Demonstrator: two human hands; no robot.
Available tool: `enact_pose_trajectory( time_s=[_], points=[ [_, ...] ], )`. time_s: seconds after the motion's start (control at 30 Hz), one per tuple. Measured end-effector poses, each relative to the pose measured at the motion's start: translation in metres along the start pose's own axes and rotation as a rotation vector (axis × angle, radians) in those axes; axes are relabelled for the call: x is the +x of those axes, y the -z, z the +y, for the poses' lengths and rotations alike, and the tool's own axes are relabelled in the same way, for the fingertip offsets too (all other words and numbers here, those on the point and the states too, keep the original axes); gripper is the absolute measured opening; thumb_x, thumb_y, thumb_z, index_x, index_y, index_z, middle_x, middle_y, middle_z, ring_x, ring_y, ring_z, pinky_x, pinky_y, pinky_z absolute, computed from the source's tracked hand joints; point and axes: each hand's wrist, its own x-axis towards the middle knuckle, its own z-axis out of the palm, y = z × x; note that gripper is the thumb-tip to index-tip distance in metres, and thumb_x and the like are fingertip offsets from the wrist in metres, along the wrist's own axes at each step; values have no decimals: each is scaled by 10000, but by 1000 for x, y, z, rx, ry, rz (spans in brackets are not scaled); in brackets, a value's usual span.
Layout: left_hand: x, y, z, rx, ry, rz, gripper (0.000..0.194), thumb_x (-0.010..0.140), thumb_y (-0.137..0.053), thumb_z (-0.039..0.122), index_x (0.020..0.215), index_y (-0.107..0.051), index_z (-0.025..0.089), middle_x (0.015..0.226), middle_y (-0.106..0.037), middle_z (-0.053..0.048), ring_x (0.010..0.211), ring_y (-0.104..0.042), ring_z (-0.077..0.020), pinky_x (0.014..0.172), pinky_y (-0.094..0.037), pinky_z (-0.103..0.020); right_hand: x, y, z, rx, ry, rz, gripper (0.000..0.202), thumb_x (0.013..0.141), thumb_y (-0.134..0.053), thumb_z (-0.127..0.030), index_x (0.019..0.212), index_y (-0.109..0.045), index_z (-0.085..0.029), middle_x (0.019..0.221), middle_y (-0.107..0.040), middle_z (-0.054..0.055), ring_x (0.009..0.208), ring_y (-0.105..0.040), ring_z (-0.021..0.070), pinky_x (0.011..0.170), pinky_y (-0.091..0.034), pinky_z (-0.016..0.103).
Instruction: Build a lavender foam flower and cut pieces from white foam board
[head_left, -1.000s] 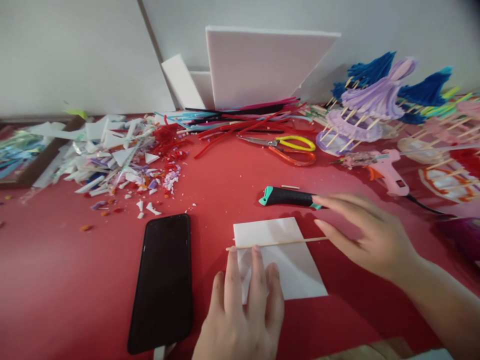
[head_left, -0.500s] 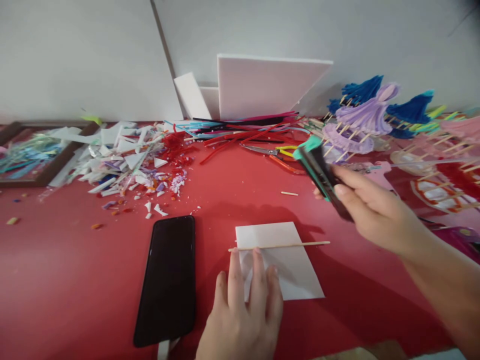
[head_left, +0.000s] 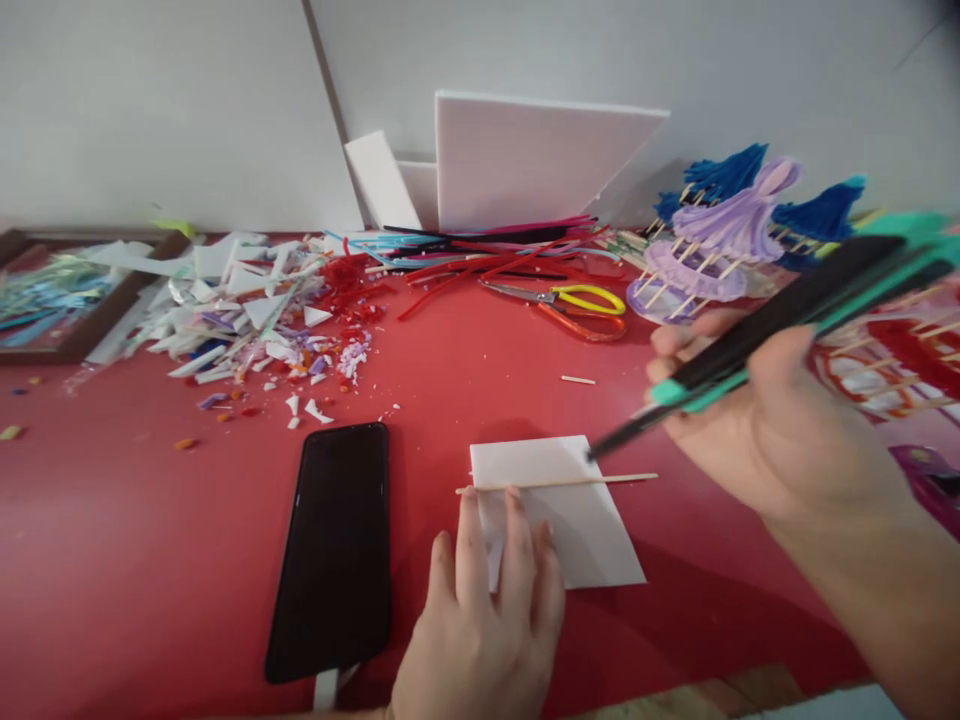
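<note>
A thin wooden stick [head_left: 559,484] lies across a white square of board [head_left: 600,540] on the red table. My left hand [head_left: 491,610] rests over the square's left part, its fingers spread and two fingertips touching the stick near its left end. My right hand [head_left: 772,430] is closed round a black and green tool [head_left: 780,320], held above the table to the right of the square. The tool's dark narrow tip points down and left, near the square's upper right corner. Motion blurs the tool, so its exact kind is unclear.
A black phone [head_left: 334,550] lies left of my left hand. Foam scraps [head_left: 255,310], pipe cleaners [head_left: 487,255] and yellow-and-orange-handled scissors [head_left: 559,297] lie behind. A white board [head_left: 540,160] leans on the wall. Purple and blue stick models [head_left: 731,225] stand right; a brown frame [head_left: 82,335] lies left.
My right hand has turned the tool over, so that its dark tip now points down-left toward the white square. The scissors' handles have come into full view. My left hand keeps its place on the stick.
</note>
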Motion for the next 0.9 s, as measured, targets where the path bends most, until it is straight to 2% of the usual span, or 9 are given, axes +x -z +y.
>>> enact_pose_trajectory(
  time_s=[0.07, 0.13, 0.23, 0.3, 0.43, 0.6, 0.9],
  points=[
    [0, 0, 0, -2, 2, 13, 404, 858, -467, 89, 1251, -547, 137, 1305, -571, -187, 1097, -571, -474, 698, -584, -532, -4, -4, 8, 5, 7, -134, 181, 926, -483, -455, 950, -567, -296, 892, -669, 13, 542, -604, 107, 416, -497, 228],
    [0, -1, 1, -5, 5, 22, 396, 855, -474, 91, 1240, -555, 133, 1304, -571, -192, 1092, -573, -478, 694, -584, -528, -11, -9, 16, 89, -33, -194, 168, 886, -559, -454, 971, -576, -310, 972, -685, 16, 562, -632, 115, 426, -520, 236],
    [0, 0, 0, -1, 4, 27, 392, 856, -477, 102, 1238, -557, 133, 1303, -572, -189, 1092, -573, -475, 695, -587, -517, -23, -19, 26, 298, -146, -176, 129, 857, -613, -429, 946, -628, -338, 1061, -693, -17, 765, -703, 151, 612, -601, 282],
    [0, 0, -1, -4, 7, 17, 387, 871, -464, 128, 1248, -552, 147, 1307, -575, -172, 1094, -578, -461, 698, -592, -505, -32, -26, 29, 440, -242, -135, 118, 826, -656, -413, 923, -674, -347, 1047, -708, -48, 844, -708, 148, 724, -604, 277],
    [1, 1, -1, 8, 10, 1, 393, 874, -463, 131, 1258, -546, 159, 1311, -574, -163, 1089, -587, -448, 701, -594, -499, -43, -33, 32, 615, -417, -30, 82, 768, -717, -348, 834, -734, -301, 895, -750, -42, 756, -722, 144, 687, -607, 229],
    [1, 0, -1, 4, 3, 12, 397, 859, -477, 105, 1246, -554, 143, 1304, -574, -180, 1090, -574, -476, 690, -590, -517, -45, -31, 31, 628, -484, -28, 68, 720, -741, -269, 787, -751, -265, 809, -758, -20, 657, -719, 139, 611, -595, 189],
    [1, 1, -1, -27, 9, 4, 371, 881, -465, 139, 1242, -550, 143, 1285, -585, -192, 1093, -581, -460, 709, -594, -507, -49, -36, 30, 562, -515, -34, 65, 687, -741, -229, 750, -748, -243, 806, -756, 6, 628, -717, 160, 597, -589, 225]
  ],
)
